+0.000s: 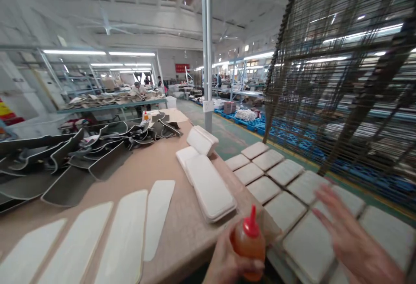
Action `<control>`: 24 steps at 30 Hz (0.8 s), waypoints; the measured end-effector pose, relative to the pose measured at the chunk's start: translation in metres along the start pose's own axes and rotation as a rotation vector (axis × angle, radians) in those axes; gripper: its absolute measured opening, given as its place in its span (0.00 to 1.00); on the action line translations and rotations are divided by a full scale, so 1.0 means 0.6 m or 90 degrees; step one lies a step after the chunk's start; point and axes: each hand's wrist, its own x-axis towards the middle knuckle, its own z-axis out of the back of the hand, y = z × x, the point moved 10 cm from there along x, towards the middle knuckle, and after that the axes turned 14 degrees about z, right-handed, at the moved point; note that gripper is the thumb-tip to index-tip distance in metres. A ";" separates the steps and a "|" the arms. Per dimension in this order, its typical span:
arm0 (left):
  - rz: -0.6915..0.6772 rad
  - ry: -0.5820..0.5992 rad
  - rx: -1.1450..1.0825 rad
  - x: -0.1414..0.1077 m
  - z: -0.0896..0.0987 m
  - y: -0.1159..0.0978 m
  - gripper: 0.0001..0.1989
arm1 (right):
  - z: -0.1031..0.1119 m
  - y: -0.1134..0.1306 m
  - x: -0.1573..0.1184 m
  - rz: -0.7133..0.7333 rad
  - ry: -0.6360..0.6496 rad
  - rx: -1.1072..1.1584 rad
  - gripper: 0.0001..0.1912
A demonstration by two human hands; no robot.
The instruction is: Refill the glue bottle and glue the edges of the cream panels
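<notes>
At the table's near edge, my left hand is wrapped round a squeeze bottle of amber liquid, its red nozzle pointing up. My right hand, slightly blurred, has its fingers stretched out over rows of white rounded panels at the right. Whether it touches any of them I cannot tell. Beyond the bottle lies a stack of white padded pieces, with another white bundle behind it. Several flat white panels are laid side by side on the brown table.
Curved dark grey sheets are heaped on the table's left side. A tall wire rack leans over the right. A post rises past the table's far side. People stand at distant benches. Blue pallets hold goods.
</notes>
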 end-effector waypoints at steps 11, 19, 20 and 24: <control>0.071 0.150 0.148 0.074 -0.159 -0.029 0.28 | -0.098 0.005 0.120 -0.031 0.570 0.356 0.16; -0.011 0.044 0.104 0.130 -0.150 -0.036 0.37 | -0.079 -0.056 0.146 0.074 0.528 0.244 0.17; -0.022 0.026 0.099 0.137 -0.146 -0.038 0.37 | -0.079 -0.067 0.147 0.071 0.507 0.242 0.16; -0.052 -0.068 0.096 0.163 -0.110 -0.043 0.39 | -0.085 -0.104 0.158 0.050 0.435 0.226 0.15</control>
